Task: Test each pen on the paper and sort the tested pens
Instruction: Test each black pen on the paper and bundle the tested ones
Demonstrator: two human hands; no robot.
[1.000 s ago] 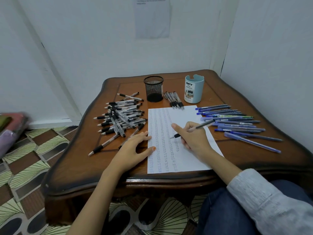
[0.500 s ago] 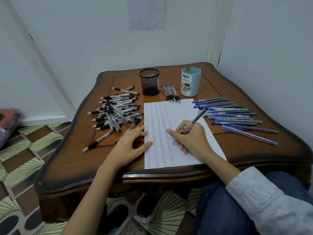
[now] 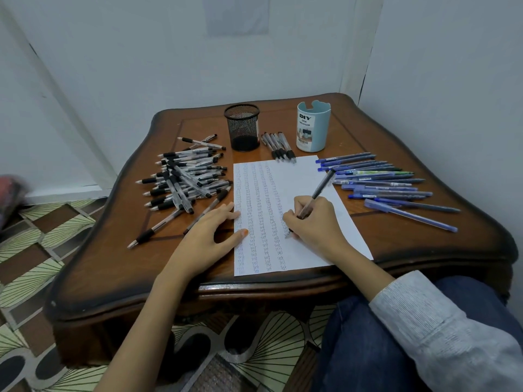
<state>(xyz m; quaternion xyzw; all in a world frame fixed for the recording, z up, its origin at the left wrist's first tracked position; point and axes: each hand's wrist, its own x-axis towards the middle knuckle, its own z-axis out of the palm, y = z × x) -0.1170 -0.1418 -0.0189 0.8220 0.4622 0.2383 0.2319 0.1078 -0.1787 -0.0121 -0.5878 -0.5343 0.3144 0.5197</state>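
A white sheet of paper (image 3: pixel 305 176) with several columns of small pen marks lies on the wooden table (image 3: pixel 396 239). My right hand (image 3: pixel 314 222) grips a dark pen (image 3: pixel 318 192), its tip touching the paper near the fourth column. My left hand (image 3: pixel 209 236) lies flat, fingers spread, pressing the paper's left edge. A heap of black-grip pens (image 3: pixel 184 179) lies to the left. Several blue pens (image 3: pixel 379 179) lie in a row to the right. A few black pens (image 3: pixel 278 147) rest above the paper.
A black mesh pen cup (image 3: pixel 242 127) and a light-blue desk organizer cup (image 3: pixel 312 127) stand at the back of the table. White walls close in behind and to the right. Patterned floor lies to the left, and my knee in jeans (image 3: pixel 368 343) is at the lower right.
My right hand has tilted the pen from lying low to steep and brought its tip down onto the paper. My left hand stays on the paper's edge. The camera view shifted slightly.
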